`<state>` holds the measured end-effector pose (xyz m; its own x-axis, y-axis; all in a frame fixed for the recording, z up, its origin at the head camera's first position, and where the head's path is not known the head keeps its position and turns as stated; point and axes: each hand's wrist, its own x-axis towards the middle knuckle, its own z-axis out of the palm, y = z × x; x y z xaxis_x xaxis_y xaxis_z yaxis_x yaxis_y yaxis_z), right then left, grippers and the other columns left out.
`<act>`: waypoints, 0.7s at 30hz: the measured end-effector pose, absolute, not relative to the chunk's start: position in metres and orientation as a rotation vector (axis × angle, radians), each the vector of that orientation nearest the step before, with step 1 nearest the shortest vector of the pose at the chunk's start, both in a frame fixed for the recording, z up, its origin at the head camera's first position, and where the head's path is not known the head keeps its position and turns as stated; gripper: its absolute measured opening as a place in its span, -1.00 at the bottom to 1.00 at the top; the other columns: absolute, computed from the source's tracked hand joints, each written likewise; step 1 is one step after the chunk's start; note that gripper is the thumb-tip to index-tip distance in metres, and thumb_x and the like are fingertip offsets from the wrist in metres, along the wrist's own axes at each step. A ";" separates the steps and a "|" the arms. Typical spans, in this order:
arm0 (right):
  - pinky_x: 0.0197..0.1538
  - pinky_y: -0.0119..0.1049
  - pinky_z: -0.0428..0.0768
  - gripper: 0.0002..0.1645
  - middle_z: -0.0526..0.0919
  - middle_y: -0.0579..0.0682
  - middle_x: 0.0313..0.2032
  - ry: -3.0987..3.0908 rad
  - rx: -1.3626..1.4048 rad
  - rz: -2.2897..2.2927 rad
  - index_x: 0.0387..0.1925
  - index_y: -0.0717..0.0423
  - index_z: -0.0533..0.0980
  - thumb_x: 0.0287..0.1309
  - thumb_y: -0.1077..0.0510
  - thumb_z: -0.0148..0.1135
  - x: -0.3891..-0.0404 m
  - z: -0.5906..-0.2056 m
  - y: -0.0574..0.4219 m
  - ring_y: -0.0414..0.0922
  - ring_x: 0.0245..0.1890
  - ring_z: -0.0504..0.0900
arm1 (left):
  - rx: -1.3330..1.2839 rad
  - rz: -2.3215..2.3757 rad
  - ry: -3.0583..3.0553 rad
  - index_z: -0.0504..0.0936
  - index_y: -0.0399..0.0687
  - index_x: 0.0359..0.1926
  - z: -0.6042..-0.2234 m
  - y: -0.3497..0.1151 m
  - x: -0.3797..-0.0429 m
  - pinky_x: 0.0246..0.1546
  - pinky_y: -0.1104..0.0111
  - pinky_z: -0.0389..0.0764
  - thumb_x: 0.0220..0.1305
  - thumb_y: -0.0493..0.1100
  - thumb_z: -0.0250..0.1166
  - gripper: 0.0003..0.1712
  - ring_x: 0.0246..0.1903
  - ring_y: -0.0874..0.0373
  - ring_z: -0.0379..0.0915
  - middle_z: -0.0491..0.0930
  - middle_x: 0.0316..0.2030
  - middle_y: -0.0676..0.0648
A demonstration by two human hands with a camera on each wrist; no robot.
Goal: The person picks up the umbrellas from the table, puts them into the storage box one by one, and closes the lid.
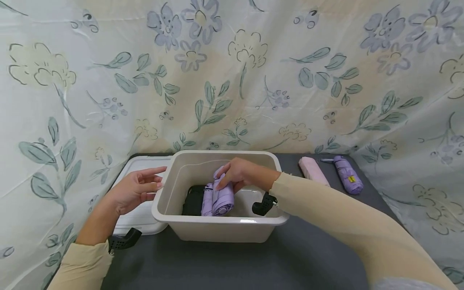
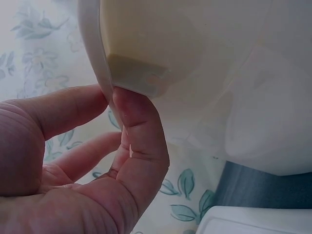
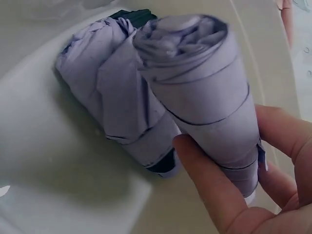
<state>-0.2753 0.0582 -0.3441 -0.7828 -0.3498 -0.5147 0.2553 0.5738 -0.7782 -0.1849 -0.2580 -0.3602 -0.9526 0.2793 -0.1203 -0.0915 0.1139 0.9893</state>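
A cream plastic bin [image 1: 221, 220] stands on the table. My left hand [image 1: 134, 191] pinches its left rim, with thumb and fingers on either side of the edge in the left wrist view. Inside the bin, my right hand [image 1: 242, 172] grips a rolled purple umbrella [image 3: 207, 97] from above. Another purple umbrella [image 3: 117, 83] lies beside it on the bin's floor. Left of both is a dark rolled umbrella [image 1: 193, 200], partly hidden behind the purple ones in the right wrist view. The bin's right part shows bare floor.
A white lid [image 1: 139, 219] lies under and left of the bin. To the right on the dark table [image 1: 308, 257] are a pink folded umbrella [image 1: 312, 171] and a purple one with a yellow tag [image 1: 348, 175]. Floral fabric [image 1: 253, 80] hangs behind the table.
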 end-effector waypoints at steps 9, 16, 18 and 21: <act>-0.18 -0.06 0.79 -0.44 0.69 0.19 -0.06 2.145 -0.086 -1.186 0.07 0.13 0.70 -0.04 0.36 0.58 -0.277 -0.350 0.053 0.06 -0.27 0.76 | 0.172 1.910 2.121 0.07 -0.28 0.58 -0.356 -0.258 -0.187 -0.05 0.32 0.73 0.44 -0.25 0.28 -0.15 -0.14 0.23 0.64 0.65 -0.15 0.09; -0.21 -0.04 0.79 -0.43 0.72 0.20 -0.14 2.149 -0.099 -1.154 0.10 0.17 0.67 -0.03 0.37 0.58 -0.278 -0.354 0.048 0.07 -0.34 0.76 | 0.169 1.912 2.113 0.07 -0.28 0.58 -0.355 -0.258 -0.189 -0.05 0.31 0.73 0.44 -0.25 0.28 -0.16 -0.13 0.23 0.65 0.66 -0.15 0.09; -0.21 -0.04 0.79 -0.43 0.71 0.21 -0.14 2.152 -0.097 -1.151 0.10 0.17 0.67 -0.03 0.36 0.58 -0.278 -0.355 0.047 0.08 -0.34 0.76 | 0.164 1.914 2.110 0.07 -0.27 0.58 -0.355 -0.258 -0.190 -0.05 0.31 0.73 0.43 -0.25 0.29 -0.16 -0.13 0.22 0.65 0.66 -0.15 0.09; -0.19 -0.03 0.79 -0.44 0.69 0.22 -0.11 2.158 -0.097 -1.140 0.09 0.17 0.67 -0.03 0.36 0.58 -0.278 -0.357 0.045 0.09 -0.31 0.75 | 0.156 1.910 2.113 0.08 -0.27 0.58 -0.355 -0.257 -0.191 -0.04 0.31 0.73 0.43 -0.26 0.29 -0.16 -0.13 0.22 0.64 0.66 -0.14 0.09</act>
